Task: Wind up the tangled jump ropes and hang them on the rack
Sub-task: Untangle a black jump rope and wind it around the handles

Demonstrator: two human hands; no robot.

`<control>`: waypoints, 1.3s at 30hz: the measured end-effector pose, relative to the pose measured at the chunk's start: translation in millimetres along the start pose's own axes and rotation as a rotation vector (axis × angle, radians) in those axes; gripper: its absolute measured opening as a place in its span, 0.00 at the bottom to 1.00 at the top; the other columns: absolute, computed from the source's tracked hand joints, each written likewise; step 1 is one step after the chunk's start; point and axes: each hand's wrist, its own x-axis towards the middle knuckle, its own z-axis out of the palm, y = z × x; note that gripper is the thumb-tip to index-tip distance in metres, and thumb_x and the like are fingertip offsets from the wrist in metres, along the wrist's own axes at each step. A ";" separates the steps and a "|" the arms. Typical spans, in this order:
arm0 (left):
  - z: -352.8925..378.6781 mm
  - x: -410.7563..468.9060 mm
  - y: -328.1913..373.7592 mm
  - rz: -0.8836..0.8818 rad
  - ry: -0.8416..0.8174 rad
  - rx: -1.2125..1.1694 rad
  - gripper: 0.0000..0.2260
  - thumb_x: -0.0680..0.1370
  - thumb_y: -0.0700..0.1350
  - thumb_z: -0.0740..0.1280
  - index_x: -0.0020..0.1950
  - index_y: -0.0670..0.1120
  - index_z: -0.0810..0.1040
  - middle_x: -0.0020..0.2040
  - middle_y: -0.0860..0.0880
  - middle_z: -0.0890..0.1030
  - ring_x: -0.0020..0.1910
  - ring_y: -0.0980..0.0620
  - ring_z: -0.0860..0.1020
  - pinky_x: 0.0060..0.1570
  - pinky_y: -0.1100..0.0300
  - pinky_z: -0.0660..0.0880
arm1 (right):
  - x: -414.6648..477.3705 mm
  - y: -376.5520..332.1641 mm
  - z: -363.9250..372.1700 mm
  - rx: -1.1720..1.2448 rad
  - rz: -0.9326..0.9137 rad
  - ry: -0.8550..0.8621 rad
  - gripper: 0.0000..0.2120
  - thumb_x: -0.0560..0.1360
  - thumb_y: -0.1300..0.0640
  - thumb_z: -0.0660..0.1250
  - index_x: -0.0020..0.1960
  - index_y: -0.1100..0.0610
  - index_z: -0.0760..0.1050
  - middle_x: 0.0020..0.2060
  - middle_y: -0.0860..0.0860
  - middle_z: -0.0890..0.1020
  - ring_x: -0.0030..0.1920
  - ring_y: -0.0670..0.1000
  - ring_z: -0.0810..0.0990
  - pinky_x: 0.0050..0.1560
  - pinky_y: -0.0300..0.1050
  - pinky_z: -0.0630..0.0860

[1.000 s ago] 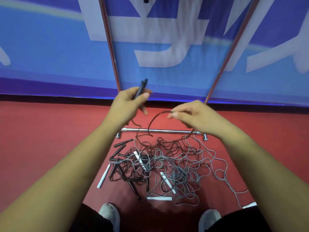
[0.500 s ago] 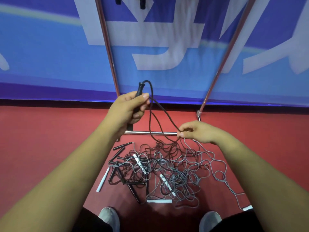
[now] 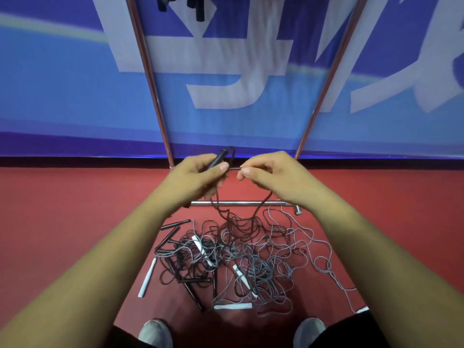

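Observation:
My left hand [image 3: 198,177] grips a black jump-rope handle [image 3: 219,156], its tip pointing up and right. Close beside it, my right hand [image 3: 270,175] pinches the same dark rope [image 3: 263,204] between thumb and fingers. From both hands the rope hangs in a loop down into a tangled pile of black and grey jump ropes [image 3: 238,257] on the red floor, with black and white handles mixed in. The metal rack [image 3: 238,203] stands behind the pile, its two poles rising to the top of the view. Black handles [image 3: 199,8] hang at the rack's top edge.
A blue and white banner [image 3: 75,84] covers the wall behind the rack. A white handle [image 3: 148,277] lies left of the pile and another white handle [image 3: 233,306] near my shoes [image 3: 155,332]. A grey rope trails off to the right [image 3: 336,277].
My right hand has risen from low over the pile up to beside my left hand, drawing the dark rope with it. The left hand keeps its grip on the handle.

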 end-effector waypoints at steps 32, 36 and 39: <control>-2.0 -3.1 13.7 -0.019 -0.052 -0.349 0.07 0.79 0.39 0.65 0.42 0.42 0.73 0.30 0.50 0.72 0.21 0.59 0.58 0.21 0.66 0.51 | 1.2 58.5 0.8 -0.124 0.176 -0.122 0.06 0.77 0.55 0.71 0.44 0.56 0.81 0.36 0.55 0.83 0.36 0.47 0.77 0.43 0.44 0.74; -14.4 -3.8 9.2 0.046 0.007 -0.462 0.03 0.78 0.40 0.63 0.44 0.42 0.72 0.32 0.51 0.74 0.22 0.59 0.59 0.22 0.64 0.49 | -9.9 106.0 4.5 -0.251 0.424 -0.294 0.05 0.77 0.51 0.70 0.47 0.52 0.82 0.47 0.58 0.84 0.43 0.47 0.77 0.53 0.48 0.74; -26.5 2.5 -0.2 -0.080 0.293 -0.335 0.05 0.81 0.38 0.63 0.45 0.44 0.75 0.35 0.48 0.79 0.22 0.56 0.63 0.21 0.66 0.57 | -6.3 99.1 1.7 -0.076 0.388 -0.124 0.06 0.78 0.55 0.70 0.45 0.54 0.83 0.38 0.60 0.82 0.34 0.46 0.77 0.43 0.40 0.74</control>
